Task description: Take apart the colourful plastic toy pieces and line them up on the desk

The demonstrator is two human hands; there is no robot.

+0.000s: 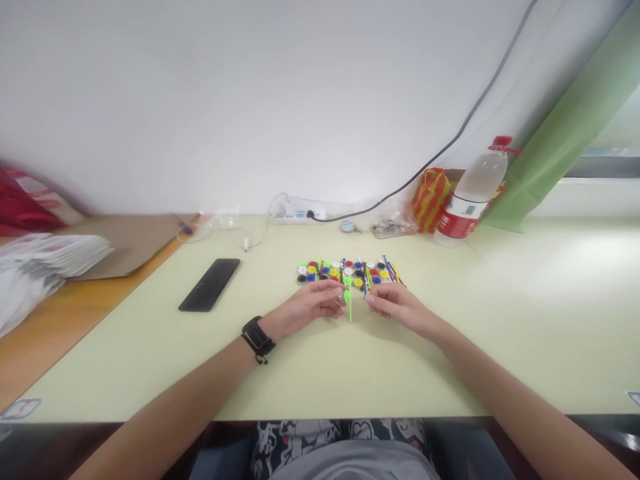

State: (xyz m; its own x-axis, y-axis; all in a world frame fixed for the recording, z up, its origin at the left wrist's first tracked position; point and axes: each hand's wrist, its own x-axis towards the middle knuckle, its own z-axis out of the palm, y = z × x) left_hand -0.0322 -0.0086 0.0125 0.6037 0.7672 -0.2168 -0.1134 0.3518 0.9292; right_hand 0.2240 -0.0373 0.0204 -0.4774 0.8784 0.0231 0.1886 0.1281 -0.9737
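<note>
My left hand [323, 300], with a black watch on its wrist, pinches a bright green plastic piece [351, 307]: a thin upright stick with small round green parts beside it. Just to the right, the thumb and fingers of my right hand [393, 307] are pressed together. Whatever they hold, if anything, is too small to make out. Behind both hands lies a spread of small round pieces [359, 283] in red, blue, yellow, white, black and green, with thin coloured sticks [387, 265] among them. My hands partly hide its near edge.
A black phone [210, 285] lies to the left. At the wall are a power strip [300, 212] with cables, a small clear packet [395, 228], a striped bag [430, 200] and a large bottle [473, 193]. Stacked white packets [75, 255] sit far left on cardboard [145, 243].
</note>
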